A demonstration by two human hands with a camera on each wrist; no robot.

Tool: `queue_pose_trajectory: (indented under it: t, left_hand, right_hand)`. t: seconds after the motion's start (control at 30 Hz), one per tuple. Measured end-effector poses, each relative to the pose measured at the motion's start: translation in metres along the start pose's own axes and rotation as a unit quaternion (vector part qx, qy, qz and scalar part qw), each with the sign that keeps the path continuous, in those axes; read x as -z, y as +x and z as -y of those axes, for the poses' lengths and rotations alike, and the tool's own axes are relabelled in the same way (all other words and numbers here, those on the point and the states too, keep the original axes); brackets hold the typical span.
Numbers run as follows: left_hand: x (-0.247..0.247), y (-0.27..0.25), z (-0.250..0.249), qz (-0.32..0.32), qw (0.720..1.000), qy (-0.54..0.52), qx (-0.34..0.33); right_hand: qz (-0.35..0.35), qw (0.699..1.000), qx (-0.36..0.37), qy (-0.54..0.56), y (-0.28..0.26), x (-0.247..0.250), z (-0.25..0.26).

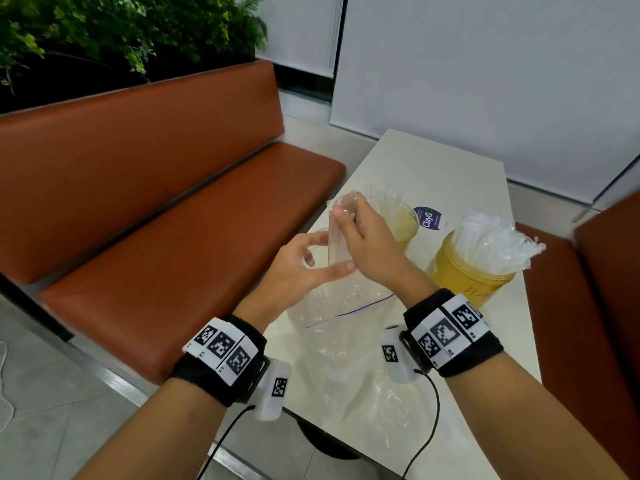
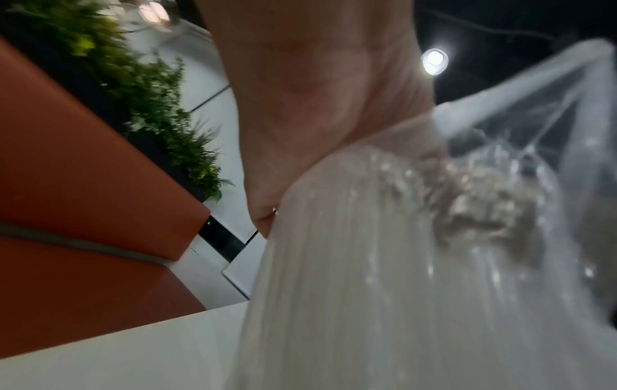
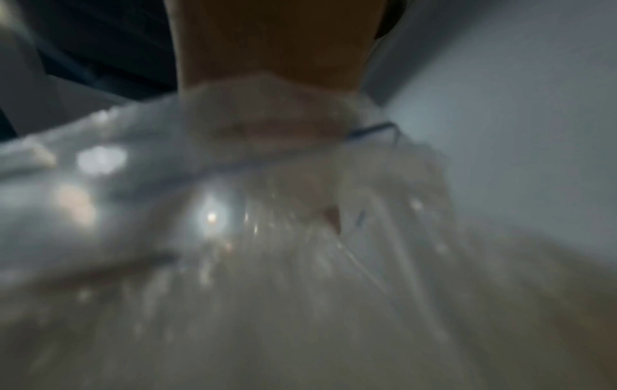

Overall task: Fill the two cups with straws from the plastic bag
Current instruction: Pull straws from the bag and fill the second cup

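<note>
Over the white table [image 1: 450, 174], both my hands hold one upright bundle of clear wrapped straws [image 1: 335, 242]. My right hand [image 1: 356, 226] grips its top, fingers curled round it. My left hand [image 1: 311, 259] curls round the lower part, thumb across the front. Under them lies the crumpled clear plastic bag [image 1: 346, 306] with a blue zip line, its mouth lifted. The near yellowish cup [image 1: 460, 278] is packed with straws [image 1: 491, 237]. The far yellowish cup [image 1: 405, 226] holds a few thin straws. In the left wrist view my palm [image 2: 317, 105] presses against the blurred straw bundle [image 2: 367, 264]. The right wrist view is blurred plastic [image 3: 267, 237].
An orange-brown bench [image 1: 138, 202] runs along the table's left side, with plants [image 1: 104, 29] behind it. Another brown seat [image 1: 606, 306] borders the right. A purple sticker [image 1: 428, 218] lies on the table between the cups. The far end of the table is bare.
</note>
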State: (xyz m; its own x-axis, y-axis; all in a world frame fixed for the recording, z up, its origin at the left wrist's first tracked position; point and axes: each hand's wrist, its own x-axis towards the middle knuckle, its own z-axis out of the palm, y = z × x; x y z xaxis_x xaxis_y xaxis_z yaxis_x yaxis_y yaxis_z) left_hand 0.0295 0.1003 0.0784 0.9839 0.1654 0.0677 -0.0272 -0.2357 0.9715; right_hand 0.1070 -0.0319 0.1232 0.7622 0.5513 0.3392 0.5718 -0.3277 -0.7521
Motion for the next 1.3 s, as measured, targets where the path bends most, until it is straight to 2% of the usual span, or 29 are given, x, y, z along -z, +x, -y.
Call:
queue_pose_trajectory:
  t: [0.1, 0.3, 0.5, 0.7, 0.93, 1.17, 1.3]
  left_hand:
    - [-0.003, 0.005, 0.004, 0.028, 0.998, 0.063, -0.003]
    - [-0.018, 0.014, 0.005, -0.023, 0.999, 0.007, 0.038]
    - [-0.019, 0.015, 0.009, -0.016, 0.999, -0.006, 0.033]
    - [-0.023, 0.017, 0.001, 0.000, 0.998, -0.052, 0.025]
    - [-0.024, 0.017, 0.001, -0.002, 0.998, -0.065, 0.015]
    - [-0.022, 0.018, -0.008, 0.005, 0.993, -0.117, -0.002]
    - [-0.019, 0.017, -0.004, 0.024, 0.994, -0.103, -0.003]
  right_hand:
    - [-0.018, 1.000, 0.023, 0.002, 0.007, 0.004, 0.019]
    - [-0.022, 0.998, 0.050, 0.014, 0.015, -0.006, 0.043]
    - [-0.022, 0.994, -0.001, 0.103, 0.019, -0.001, 0.040]
    - [-0.056, 0.991, 0.006, 0.121, 0.018, -0.006, 0.042]
    - [-0.061, 0.988, 0.012, 0.141, 0.020, -0.007, 0.040]
    - [-0.129, 0.975, 0.006, 0.179, 0.017, -0.017, 0.038]
    - [-0.099, 0.980, 0.016, 0.172, 0.020, -0.013, 0.042]
